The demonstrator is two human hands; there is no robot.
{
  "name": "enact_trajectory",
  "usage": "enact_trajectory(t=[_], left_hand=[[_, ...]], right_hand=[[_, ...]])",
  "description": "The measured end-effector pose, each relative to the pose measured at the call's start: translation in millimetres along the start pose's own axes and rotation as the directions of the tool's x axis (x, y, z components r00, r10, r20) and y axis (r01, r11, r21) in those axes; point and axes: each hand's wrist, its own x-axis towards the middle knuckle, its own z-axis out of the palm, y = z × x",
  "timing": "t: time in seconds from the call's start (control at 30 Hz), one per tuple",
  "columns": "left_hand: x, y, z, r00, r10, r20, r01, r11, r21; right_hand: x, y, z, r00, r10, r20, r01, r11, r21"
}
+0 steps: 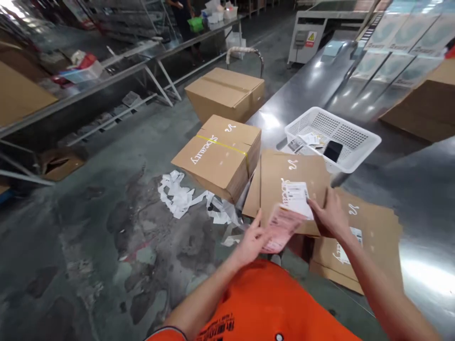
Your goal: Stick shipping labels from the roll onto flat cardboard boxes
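Note:
A flattened cardboard box (272,175) with white lettering lies in front of me at the table's edge. Over it is a white printed shipping label (298,196), and a pink printed slip (282,229) hangs below the label, slightly blurred. My left hand (251,240) is closed on the pink slip's left side. At the label's right edge is the thumb of my right hand (333,215); its fingers are bent by the cardboard's right edge, partly hidden. Another flattened box (380,237), also with a label, lies under my right forearm.
A white plastic basket (368,142) holding papers and a black phone (333,151) stands on the metal table (419,175). Left of it are a yellow-strapped carton (220,163) and a taped carton (222,92) by a trolley handle (243,49). Paper scraps (176,194) litter the floor.

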Motion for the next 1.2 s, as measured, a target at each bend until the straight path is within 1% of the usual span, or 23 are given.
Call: enact_trajectory(t=[0.07,0.1,0.17,0.2,0.23,0.27,0.3,0.33,0.37,0.4,0.43,0.5,0.57,0.63,0.67,0.77,0.83,0.9,0.93,1.0,1.07,1.13,1.2], left_hand=[[-7.9,-5.4,23.4,0.992,-0.005,0.123,0.009,0.999,-0.036],[-9.5,-8.9,32.6,0.988,-0.031,0.152,0.041,0.997,-0.061],[-9.5,-17.1,45.7,0.979,-0.152,0.138,0.165,0.982,-0.091],[-8.8,-21.3,50.2,0.970,-0.216,0.113,0.227,0.969,-0.097],[-8.3,-25.2,54.2,0.959,-0.266,0.092,0.275,0.956,-0.100],[-8.3,-28.5,57.8,0.951,-0.301,0.078,0.308,0.945,-0.108],[-9.0,-30.9,61.4,0.945,-0.319,0.073,0.326,0.938,-0.122],[-10.5,-32.2,64.8,0.942,-0.327,0.076,0.335,0.932,-0.138],[-12.8,-32.2,67.7,0.941,-0.329,0.080,0.337,0.929,-0.151],[-15.8,-30.7,70.0,0.943,-0.321,0.088,0.331,0.931,-0.153],[-19.3,-27.6,71.3,0.951,-0.297,0.089,0.308,0.939,-0.151],[-26.1,-16.9,70.4,0.977,-0.202,0.075,0.211,0.966,-0.150],[-30.3,-2.4,66.2,0.996,-0.089,0.003,0.088,0.984,-0.156],[-28.4,10.8,61.2,0.992,-0.031,-0.121,0.013,0.989,-0.144],[-24.8,15.0,58.9,0.982,-0.023,-0.186,-0.001,0.992,-0.128],[-7.5,11.9,51.5,0.941,-0.030,-0.337,-0.006,0.995,-0.104],[0.7,-3.8,44.9,0.936,-0.075,-0.345,0.029,0.990,-0.137],[-1.2,-26.8,36.1,0.950,-0.159,-0.267,0.113,0.977,-0.181],[-6.5,-39.1,30.9,0.958,-0.210,-0.197,0.173,0.967,-0.186],[-22.8,-60.5,19.0,0.951,-0.306,-0.055,0.293,0.941,-0.166],[-38.5,-71.3,5.6,0.937,-0.350,0.003,0.347,0.926,-0.149],[-43.1,-67.7,-8.6,0.946,-0.309,-0.099,0.290,0.942,-0.168],[-32.2,-53.1,-22.7,0.940,-0.204,-0.273,0.165,0.974,-0.157]], right_hand=[[-5.0,59.1,-22.1,0.989,0.145,0.005,-0.144,0.982,0.121],[-11.3,89.5,-31.2,0.980,0.198,0.004,-0.196,0.967,0.163],[-28.1,141.9,-44.3,0.952,0.306,0.034,-0.307,0.937,0.165],[-36.4,159.2,-48.3,0.938,0.342,0.051,-0.345,0.932,0.113],[-43.3,167.9,-51.0,0.938,0.343,0.050,-0.345,0.938,0.046],[-48.2,167.2,-52.4,0.955,0.295,0.031,-0.295,0.955,-0.007],[-50.9,156.9,-52.9,0.980,0.197,0.008,-0.196,0.980,-0.017],[-51.6,138.3,-52.6,0.998,0.060,-0.003,-0.060,0.998,0.022],[-51.1,113.5,-51.6,0.995,-0.098,-0.010,0.099,0.989,0.110],[-50.1,85.1,-50.1,0.963,-0.264,0.048,0.241,0.930,0.279],[-49.6,55.9,-48.3,0.903,-0.408,0.137,0.323,0.853,0.411],[-52.7,5.1,-43.8,0.813,-0.545,0.203,0.391,0.770,0.504],[-62.0,-27.4,-39.3,0.748,-0.621,0.234,0.439,0.727,0.528],[-72.0,-42.0,-35.5,0.700,-0.677,0.225,0.474,0.677,0.563],[-74.8,-45.3,-33.6,0.693,-0.691,0.208,0.483,0.658,0.577],[-65.3,-52.4,-25.0,0.711,-0.686,0.153,0.504,0.650,0.568],[-41.5,-60.1,-15.7,0.725,-0.678,0.121,0.531,0.662,0.529],[-6.7,-68.8,-6.0,0.754,-0.653,0.068,0.574,0.706,0.415],[12.4,-72.5,-2.2,0.770,-0.636,0.045,0.595,0.741,0.311],[47.5,-77.7,2.1,0.796,-0.604,0.039,0.603,0.797,0.044],[69.5,-81.3,4.6,0.823,-0.568,0.026,0.562,0.807,-0.182],[72.1,-86.6,10.6,0.836,-0.548,-0.023,0.524,0.811,-0.259],[56.1,-94.0,22.9,0.787,-0.617,-0.003,0.599,0.765,-0.234]])
